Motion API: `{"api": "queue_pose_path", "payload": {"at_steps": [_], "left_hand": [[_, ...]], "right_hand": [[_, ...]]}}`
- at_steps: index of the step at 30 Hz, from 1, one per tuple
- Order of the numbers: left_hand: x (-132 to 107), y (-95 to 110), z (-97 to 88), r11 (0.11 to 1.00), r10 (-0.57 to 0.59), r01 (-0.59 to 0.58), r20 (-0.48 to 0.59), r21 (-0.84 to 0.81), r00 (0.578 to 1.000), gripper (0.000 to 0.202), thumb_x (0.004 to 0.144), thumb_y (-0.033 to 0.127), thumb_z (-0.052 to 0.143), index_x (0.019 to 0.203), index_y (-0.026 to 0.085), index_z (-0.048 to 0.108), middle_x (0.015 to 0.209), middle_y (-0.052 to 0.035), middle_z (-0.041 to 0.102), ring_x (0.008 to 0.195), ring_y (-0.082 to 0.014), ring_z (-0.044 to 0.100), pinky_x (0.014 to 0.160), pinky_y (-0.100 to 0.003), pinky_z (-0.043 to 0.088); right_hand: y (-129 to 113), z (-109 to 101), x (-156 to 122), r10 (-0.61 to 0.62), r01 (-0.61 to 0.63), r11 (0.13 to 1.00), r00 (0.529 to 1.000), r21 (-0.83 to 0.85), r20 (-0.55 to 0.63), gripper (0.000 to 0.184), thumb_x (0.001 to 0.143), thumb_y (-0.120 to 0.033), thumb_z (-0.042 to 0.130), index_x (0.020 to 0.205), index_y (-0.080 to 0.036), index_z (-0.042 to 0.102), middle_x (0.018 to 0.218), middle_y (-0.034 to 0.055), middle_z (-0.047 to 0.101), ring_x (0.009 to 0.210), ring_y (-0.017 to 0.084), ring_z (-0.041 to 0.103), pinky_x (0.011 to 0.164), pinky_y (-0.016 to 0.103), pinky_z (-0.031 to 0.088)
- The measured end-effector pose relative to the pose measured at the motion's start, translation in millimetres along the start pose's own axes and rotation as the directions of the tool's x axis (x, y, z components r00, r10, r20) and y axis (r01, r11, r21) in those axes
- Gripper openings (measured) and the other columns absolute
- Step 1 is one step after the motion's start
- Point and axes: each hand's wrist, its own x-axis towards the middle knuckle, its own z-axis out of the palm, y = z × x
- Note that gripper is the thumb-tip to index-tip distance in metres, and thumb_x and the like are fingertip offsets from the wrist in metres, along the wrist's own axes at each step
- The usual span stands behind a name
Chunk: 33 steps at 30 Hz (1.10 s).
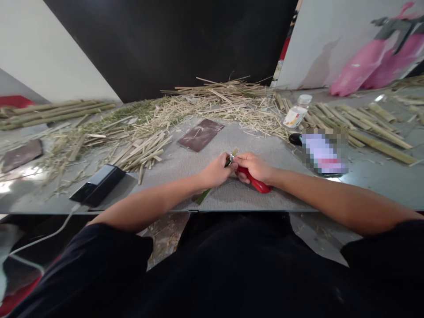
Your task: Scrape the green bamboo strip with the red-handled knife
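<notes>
Both my hands are close together above the grey mat (185,170) near the table's front edge. My right hand (253,167) is closed round a red-handled tool (260,184). A small metal end shows between the hands, but the fingers hide what kind of tool it is. Closed in a pinch, my left hand (218,170) grips a green bamboo strip (202,196), whose lower part shows below my wrist. A short pale end (235,151) sticks up past the fingertips. Behind the hands, a brown sheet (202,134), like sandpaper, lies dusted with pale powder.
Shavings and thin strips (212,99) are heaped along the back. Cut strips (144,152) lie left, near a black box-shaped device (97,185) with a white cable. To the right are a phone (323,154), a small bottle (297,111), bamboo pieces (374,132) and pink spray bottles (359,66).
</notes>
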Motion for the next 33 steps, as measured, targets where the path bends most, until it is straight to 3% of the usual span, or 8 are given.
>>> {"api": "queue_pose_path", "payload": {"at_steps": [2,7,10,15,21,30,33], "left_hand": [[0.5,0.3,-0.9,1.0,-0.001,0.001,0.016,0.012,1.0,0.023,0.098,0.037,0.069,0.099,0.023,0.05,0.075,0.0025,0.055,0.074,-0.0171,0.06,0.07,-0.032,0.047],[0.6,0.8,-4.2,1.0,0.03,-0.029,0.06,-0.009,0.998,0.033,0.092,0.037,0.076,0.101,0.023,0.048,0.079,0.0023,0.056,0.076,-0.0169,0.059,0.07,-0.031,0.047],[-0.2,-0.3,-2.9,0.999,0.032,-0.032,0.057,0.002,0.998,0.032,0.094,0.038,0.074,0.101,0.023,0.046,0.077,0.003,0.054,0.075,-0.0165,0.058,0.069,-0.031,0.046],[0.3,-2.6,0.6,0.999,0.011,-0.011,0.01,0.034,1.0,0.027,0.101,0.037,0.065,0.095,0.024,0.043,0.071,0.0046,0.047,0.067,-0.0157,0.053,0.064,-0.031,0.041],[2.1,-3.8,-1.7,0.998,0.056,-0.056,0.025,-0.006,0.998,0.035,0.094,0.036,0.076,0.1,0.024,0.044,0.074,0.0049,0.05,0.069,-0.015,0.053,0.065,-0.03,0.042],[-0.2,-1.6,0.3,0.999,0.021,-0.021,-0.004,0.048,1.0,0.025,0.104,0.038,0.063,0.097,0.023,0.043,0.069,0.0046,0.047,0.066,-0.0145,0.05,0.062,-0.029,0.04],[0.2,0.3,-2.4,0.998,0.022,-0.023,0.015,0.056,1.0,0.028,0.101,0.037,0.066,0.098,0.024,0.042,0.071,0.0047,0.048,0.067,-0.0151,0.051,0.063,-0.03,0.04]], "right_hand": [[-0.2,-0.8,0.2,0.001,-0.001,1.0,1.0,0.003,0.0,0.036,0.102,-0.047,0.06,0.076,-0.023,0.053,0.048,-0.0023,0.052,0.039,0.013,0.046,0.041,0.025,0.037],[-9.0,-7.3,-2.7,0.107,-0.104,0.994,0.981,-0.027,0.163,0.033,0.101,-0.044,0.061,0.077,-0.023,0.055,0.049,-0.0017,0.051,0.039,0.013,0.044,0.04,0.025,0.036],[-8.7,-5.7,-3.0,0.112,-0.111,0.994,0.983,-0.012,0.147,0.031,0.101,-0.043,0.06,0.078,-0.023,0.055,0.049,-0.0023,0.05,0.039,0.013,0.044,0.04,0.025,0.037],[-0.9,-0.6,0.0,0.043,-0.044,0.998,0.999,0.042,0.019,0.029,0.102,-0.039,0.058,0.079,-0.023,0.052,0.048,-0.0028,0.05,0.038,0.013,0.044,0.04,0.024,0.037],[-9.2,-5.7,-3.1,0.124,-0.13,0.991,0.979,0.024,0.161,0.027,0.102,-0.038,0.059,0.079,-0.023,0.053,0.048,-0.0029,0.049,0.038,0.013,0.043,0.04,0.024,0.037],[2.7,3.5,0.2,0.021,-0.021,0.999,1.0,0.046,-0.003,0.025,0.101,-0.033,0.055,0.078,-0.023,0.051,0.049,-0.0032,0.05,0.037,0.012,0.044,0.04,0.024,0.036],[0.1,-0.3,-0.3,0.036,-0.039,0.998,0.997,0.045,0.066,0.027,0.101,-0.035,0.057,0.078,-0.023,0.051,0.048,-0.0037,0.049,0.037,0.012,0.043,0.041,0.025,0.037]]}}
